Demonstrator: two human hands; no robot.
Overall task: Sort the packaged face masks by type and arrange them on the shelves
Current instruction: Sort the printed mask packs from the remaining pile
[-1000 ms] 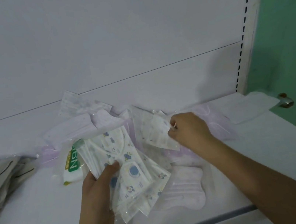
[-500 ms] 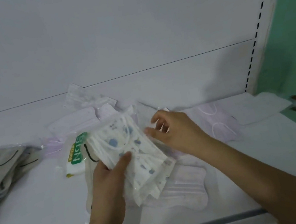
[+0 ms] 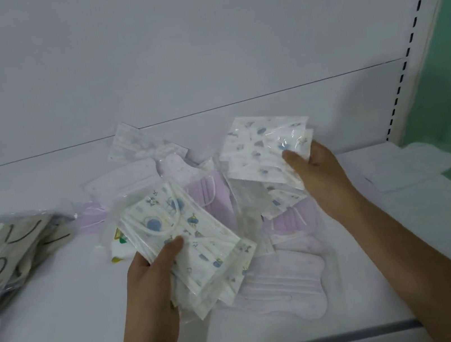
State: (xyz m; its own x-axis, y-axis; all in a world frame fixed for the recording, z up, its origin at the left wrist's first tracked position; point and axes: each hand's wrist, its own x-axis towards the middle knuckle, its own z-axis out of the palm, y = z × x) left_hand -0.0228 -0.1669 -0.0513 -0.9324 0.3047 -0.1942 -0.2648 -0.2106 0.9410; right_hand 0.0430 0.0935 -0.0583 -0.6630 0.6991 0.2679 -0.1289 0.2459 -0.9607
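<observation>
My left hand (image 3: pixel 149 274) grips a stack of packaged white masks with blue cartoon prints (image 3: pixel 187 236), held above the white shelf (image 3: pixel 66 329). My right hand (image 3: pixel 316 174) holds up two or three more packets of the same printed kind (image 3: pixel 262 147), lifted clear of the pile. Beneath both lies a loose heap of wrapped masks: pale lilac ones (image 3: pixel 214 199), white ones (image 3: pixel 126 183) at the back, and a shaped white mask (image 3: pixel 283 283) at the front.
A stack of cream packets with black ear loops (image 3: pixel 3 250) lies at the left edge. A flat white packet (image 3: pixel 407 168) rests at the right end by the slotted upright (image 3: pixel 415 31). A green-labelled packet (image 3: pixel 121 246) peeks out under the left stack. Green wall at right.
My right hand has picked printed packets out of the pile and raised them up and to the right. The left hand's stack has tilted and shifted slightly right.
</observation>
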